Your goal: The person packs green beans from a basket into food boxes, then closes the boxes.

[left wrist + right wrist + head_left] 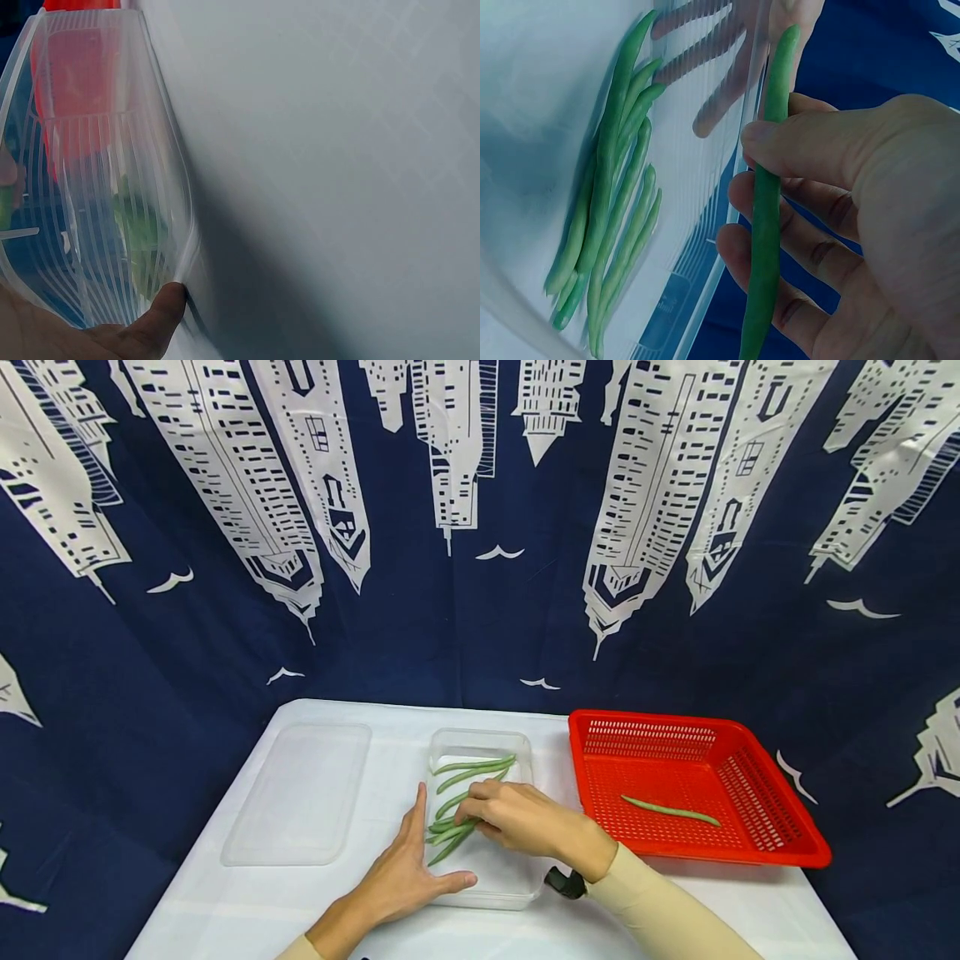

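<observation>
A clear plastic container point(502, 872) stands in the middle of the table with several green beans point(604, 180) lying in it. Between thumb and fingers, my right hand point(517, 818) pinches one green bean point(765, 225) above the container, near its left wall in the head view. My left hand point(397, 877) rests against the container's outer left side, thumb spread toward the near end. Through the clear wall, the right wrist view shows its fingers straight. A fingertip point(169, 307) touches the container's edge in the left wrist view.
A red perforated basket point(697, 721) sits at the right, holding a single green bean point(671, 811). On the left lies a flat translucent lid point(300, 793). A white cloth covers the table point(390, 743), and a dark blue skyline-print curtain point(405, 635) hangs behind.
</observation>
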Tool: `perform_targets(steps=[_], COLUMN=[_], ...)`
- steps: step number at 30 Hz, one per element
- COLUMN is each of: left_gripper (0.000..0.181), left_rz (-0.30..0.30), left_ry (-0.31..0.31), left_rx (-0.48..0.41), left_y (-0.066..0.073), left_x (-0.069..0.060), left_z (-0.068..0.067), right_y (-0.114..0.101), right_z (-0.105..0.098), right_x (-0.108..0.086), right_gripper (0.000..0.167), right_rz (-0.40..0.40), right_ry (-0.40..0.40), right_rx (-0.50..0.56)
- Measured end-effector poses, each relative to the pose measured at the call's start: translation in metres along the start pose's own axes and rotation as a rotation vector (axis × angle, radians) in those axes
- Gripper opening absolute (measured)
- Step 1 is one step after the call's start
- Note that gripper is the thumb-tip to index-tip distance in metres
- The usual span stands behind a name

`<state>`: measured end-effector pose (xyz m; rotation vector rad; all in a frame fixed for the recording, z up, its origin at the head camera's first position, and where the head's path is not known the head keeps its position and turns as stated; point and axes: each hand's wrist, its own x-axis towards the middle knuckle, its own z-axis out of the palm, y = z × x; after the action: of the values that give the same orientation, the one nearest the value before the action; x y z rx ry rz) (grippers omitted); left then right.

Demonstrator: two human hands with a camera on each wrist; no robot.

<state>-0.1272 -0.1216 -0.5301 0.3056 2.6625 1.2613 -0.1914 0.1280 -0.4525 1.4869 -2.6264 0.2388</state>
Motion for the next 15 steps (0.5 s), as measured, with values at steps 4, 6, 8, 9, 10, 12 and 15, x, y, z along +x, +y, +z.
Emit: perform_targets(steps=[4,6,8,9,10,12,15], left_gripper=[0.156,0.156,0.156,0.155,0.155,0.155,0.155], left_rz=[0.0,0.002,0.001,0.0,0.001,0.001,0.0], left_ry=[0.005,0.007,0.009,0.009,0.01,0.01,0.006], left_rx=[0.002,0.002,0.002,0.002,0.002,0.0,-0.004], left_y=[0.0004,0.0005,0.0004,0.0002,0.0001,-0.0009,-0.0017], left_x=[-0.0006,-0.0008,-0.0005,-0.0002,0.0,0.001,0.0017], left_z=[0.0006,0.0009,0.0012,0.0014,0.0014,0.0018,0.0018], right_y=[-0.0014,-0.002,-0.0021,-0.002,-0.0015,0.0002,0.0039], right_z=[0.0026,0.0031,0.0037,0.004,0.0046,0.0061,0.0085], right_x=[0.0018,0.0024,0.0029,0.0031,0.0032,0.0032,0.0022], right_gripper=[0.027,0.027,0.027,0.027,0.027,0.028,0.03], right_rz=[-0.003,-0.002,-0.006,-0.005,-0.008,-0.011,-0.019], right_ry=[0.001,-0.001,0.001,0.0,0.004,0.011,0.025], right_rx=[-0.003,0.002,0.011,0.015,0.017,0.015,0.009])
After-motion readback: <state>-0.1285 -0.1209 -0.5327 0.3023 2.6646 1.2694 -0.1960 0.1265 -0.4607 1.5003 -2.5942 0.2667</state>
